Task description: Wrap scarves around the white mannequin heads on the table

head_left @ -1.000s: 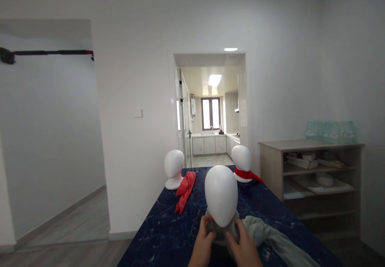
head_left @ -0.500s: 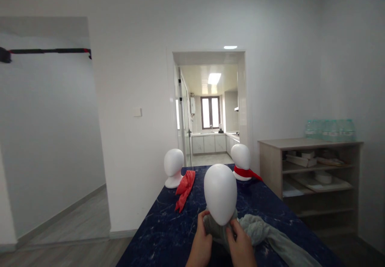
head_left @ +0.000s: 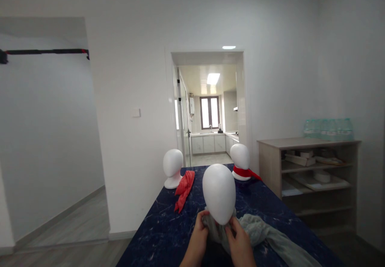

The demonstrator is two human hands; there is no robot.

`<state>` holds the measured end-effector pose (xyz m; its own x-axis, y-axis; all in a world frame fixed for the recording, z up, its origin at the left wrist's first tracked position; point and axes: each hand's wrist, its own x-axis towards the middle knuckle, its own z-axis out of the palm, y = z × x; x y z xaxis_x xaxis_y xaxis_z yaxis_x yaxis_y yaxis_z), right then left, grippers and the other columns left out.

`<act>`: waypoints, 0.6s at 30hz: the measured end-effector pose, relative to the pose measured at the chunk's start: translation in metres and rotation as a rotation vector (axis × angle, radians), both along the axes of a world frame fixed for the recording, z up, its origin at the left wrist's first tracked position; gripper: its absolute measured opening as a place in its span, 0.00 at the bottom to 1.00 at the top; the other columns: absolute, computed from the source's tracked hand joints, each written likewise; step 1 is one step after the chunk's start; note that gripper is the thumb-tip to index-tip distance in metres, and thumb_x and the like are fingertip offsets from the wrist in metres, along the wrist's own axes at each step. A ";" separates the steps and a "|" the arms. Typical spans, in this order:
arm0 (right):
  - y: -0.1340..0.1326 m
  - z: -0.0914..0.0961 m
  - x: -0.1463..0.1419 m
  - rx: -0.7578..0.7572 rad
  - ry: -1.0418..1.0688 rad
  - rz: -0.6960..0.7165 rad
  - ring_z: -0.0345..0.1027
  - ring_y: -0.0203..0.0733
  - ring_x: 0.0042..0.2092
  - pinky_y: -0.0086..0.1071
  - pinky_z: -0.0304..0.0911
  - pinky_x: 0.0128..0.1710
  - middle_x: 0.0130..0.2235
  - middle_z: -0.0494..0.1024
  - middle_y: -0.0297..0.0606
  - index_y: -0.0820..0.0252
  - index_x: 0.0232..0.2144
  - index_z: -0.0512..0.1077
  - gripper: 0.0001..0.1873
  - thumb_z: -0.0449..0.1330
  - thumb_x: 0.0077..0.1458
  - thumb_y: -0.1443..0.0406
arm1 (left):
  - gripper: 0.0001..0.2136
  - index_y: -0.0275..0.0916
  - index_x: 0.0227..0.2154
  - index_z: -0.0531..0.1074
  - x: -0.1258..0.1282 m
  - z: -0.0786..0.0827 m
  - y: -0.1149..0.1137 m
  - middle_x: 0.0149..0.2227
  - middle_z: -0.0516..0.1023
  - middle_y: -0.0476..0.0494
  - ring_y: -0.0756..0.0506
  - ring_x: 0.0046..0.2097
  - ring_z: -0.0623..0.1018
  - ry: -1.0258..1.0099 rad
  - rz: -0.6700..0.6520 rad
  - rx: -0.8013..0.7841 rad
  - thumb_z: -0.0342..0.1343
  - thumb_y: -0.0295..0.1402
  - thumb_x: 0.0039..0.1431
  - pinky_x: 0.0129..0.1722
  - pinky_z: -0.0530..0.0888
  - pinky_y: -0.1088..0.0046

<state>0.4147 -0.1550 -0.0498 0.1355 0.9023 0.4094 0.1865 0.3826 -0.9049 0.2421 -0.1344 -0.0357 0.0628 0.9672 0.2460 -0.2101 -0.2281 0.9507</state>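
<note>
A dark blue marbled worktop (head_left: 168,235) runs away from the camera, with a wooden shelf unit (head_left: 309,179) off to its right and two white foam heads at its far end — one (head_left: 173,167) beside a loose red cloth (head_left: 184,189), the other (head_left: 240,160) wearing a red scarf (head_left: 245,173). Nearest stands a third white head (head_left: 219,193) with a grey scarf (head_left: 258,235) bunched at its neck and trailing right across the worktop. The left hand (head_left: 198,237) and right hand (head_left: 240,243) are both closed on the grey scarf just under the chin — fingers pinched into the cloth.

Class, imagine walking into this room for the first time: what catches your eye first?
A white mannequin head stands nearest on the dark blue table, with both hands, left hand and right hand, gripping a grey scarf at its neck. Behind, another head wears a red scarf.
</note>
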 end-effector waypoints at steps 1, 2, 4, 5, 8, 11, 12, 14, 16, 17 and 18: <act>-0.001 0.001 0.000 0.003 0.019 -0.014 0.79 0.56 0.53 0.39 0.70 0.53 0.50 0.85 0.48 0.57 0.49 0.76 0.21 0.58 0.62 0.51 | 0.22 0.43 0.50 0.68 0.002 0.001 -0.001 0.40 0.83 0.46 0.42 0.39 0.83 -0.021 0.003 -0.004 0.61 0.33 0.49 0.41 0.77 0.67; -0.002 0.001 0.000 0.004 0.036 -0.032 0.80 0.55 0.51 0.38 0.71 0.50 0.48 0.85 0.47 0.57 0.47 0.75 0.19 0.58 0.61 0.51 | 0.21 0.43 0.49 0.67 0.005 0.002 -0.002 0.39 0.83 0.46 0.43 0.37 0.83 -0.042 0.003 -0.008 0.61 0.34 0.50 0.38 0.77 0.68; -0.003 0.003 -0.001 0.001 0.055 -0.076 0.80 0.53 0.44 0.37 0.71 0.45 0.42 0.85 0.44 0.55 0.41 0.73 0.17 0.60 0.60 0.50 | 0.20 0.44 0.47 0.66 0.011 0.007 -0.004 0.37 0.82 0.48 0.44 0.34 0.82 -0.074 0.018 -0.028 0.61 0.35 0.51 0.34 0.76 0.70; -0.004 0.003 -0.001 -0.002 0.056 -0.097 0.80 0.52 0.41 0.37 0.70 0.42 0.39 0.84 0.42 0.55 0.39 0.72 0.16 0.60 0.60 0.49 | 0.20 0.45 0.47 0.65 0.013 0.009 -0.005 0.36 0.81 0.49 0.44 0.33 0.82 -0.082 0.032 -0.042 0.61 0.35 0.51 0.32 0.75 0.71; -0.004 0.003 -0.003 -0.001 0.046 -0.154 0.77 0.49 0.37 0.35 0.67 0.40 0.33 0.81 0.36 0.54 0.36 0.70 0.17 0.60 0.59 0.47 | 0.20 0.45 0.47 0.66 0.019 0.016 -0.007 0.35 0.81 0.51 0.45 0.32 0.82 -0.093 0.074 -0.062 0.61 0.33 0.49 0.33 0.75 0.71; -0.002 0.002 -0.003 -0.009 0.061 -0.166 0.75 0.48 0.38 0.35 0.66 0.41 0.33 0.80 0.34 0.54 0.34 0.70 0.19 0.61 0.58 0.46 | 0.20 0.44 0.45 0.68 0.017 0.018 -0.006 0.36 0.81 0.49 0.44 0.35 0.81 -0.091 0.096 -0.047 0.61 0.31 0.46 0.36 0.76 0.70; -0.001 0.002 -0.003 -0.019 0.081 -0.154 0.75 0.48 0.38 0.35 0.66 0.41 0.33 0.80 0.35 0.55 0.34 0.71 0.20 0.61 0.58 0.46 | 0.20 0.44 0.45 0.68 0.016 0.017 -0.006 0.36 0.81 0.49 0.44 0.35 0.81 -0.086 0.100 -0.048 0.60 0.30 0.45 0.36 0.76 0.70; 0.001 0.001 -0.003 -0.037 0.142 -0.114 0.76 0.49 0.39 0.35 0.67 0.42 0.35 0.81 0.37 0.56 0.35 0.72 0.21 0.62 0.57 0.45 | 0.22 0.44 0.45 0.69 0.011 0.016 -0.005 0.36 0.81 0.50 0.44 0.36 0.80 -0.065 0.106 -0.057 0.57 0.28 0.43 0.36 0.75 0.71; 0.004 0.000 -0.003 -0.046 0.220 -0.066 0.76 0.50 0.40 0.36 0.67 0.44 0.36 0.82 0.39 0.58 0.35 0.73 0.22 0.64 0.55 0.46 | 0.23 0.44 0.46 0.69 0.007 0.016 -0.004 0.36 0.81 0.50 0.44 0.36 0.80 -0.036 0.104 -0.050 0.54 0.27 0.43 0.36 0.74 0.71; 0.006 -0.001 -0.003 -0.049 0.266 -0.041 0.77 0.50 0.41 0.36 0.68 0.44 0.36 0.83 0.39 0.58 0.35 0.74 0.21 0.66 0.54 0.46 | 0.23 0.44 0.46 0.69 0.005 0.017 -0.004 0.36 0.81 0.50 0.44 0.37 0.80 -0.021 0.094 -0.039 0.54 0.27 0.43 0.36 0.74 0.72; 0.008 -0.001 -0.004 -0.054 0.320 -0.017 0.77 0.50 0.41 0.36 0.68 0.44 0.36 0.83 0.40 0.58 0.35 0.74 0.21 0.67 0.52 0.47 | 0.23 0.44 0.47 0.69 0.004 0.018 -0.004 0.36 0.81 0.50 0.44 0.37 0.80 -0.007 0.078 -0.025 0.54 0.27 0.43 0.37 0.74 0.72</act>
<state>0.4112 -0.1472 -0.0512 0.2651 0.9180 0.2948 -0.1050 0.3314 -0.9376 0.2459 -0.1388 -0.0179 -0.0143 0.9750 0.2219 -0.1995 -0.2202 0.9548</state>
